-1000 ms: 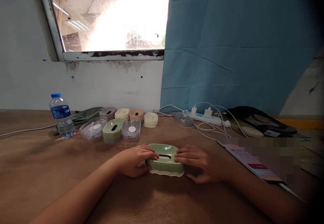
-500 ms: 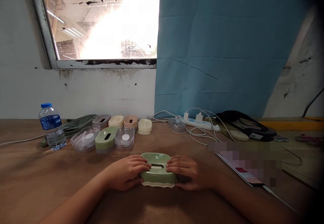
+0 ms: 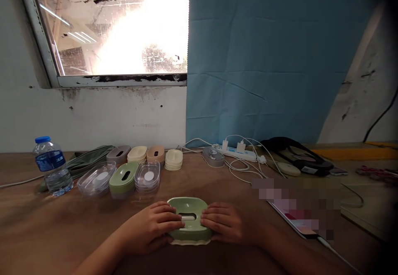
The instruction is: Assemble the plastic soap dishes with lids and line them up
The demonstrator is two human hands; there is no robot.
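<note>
Left hand [image 3: 152, 227]: half-closed, holding 9 o'clock edge of box [image 3: 189, 225]
Right hand [image 3: 224, 223]: same, 3 o'clock edge
Table [image 3: 199, 181]: open room at 12
Phone [image 3: 297, 221]: 3 o'clock, past right hand

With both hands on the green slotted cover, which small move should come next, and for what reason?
Perhaps press the green cover gently and evenly downward: the left hand and right hand rest at its opposite ends, and a cream edge shows below its front, so it may not be fully seated.
</note>
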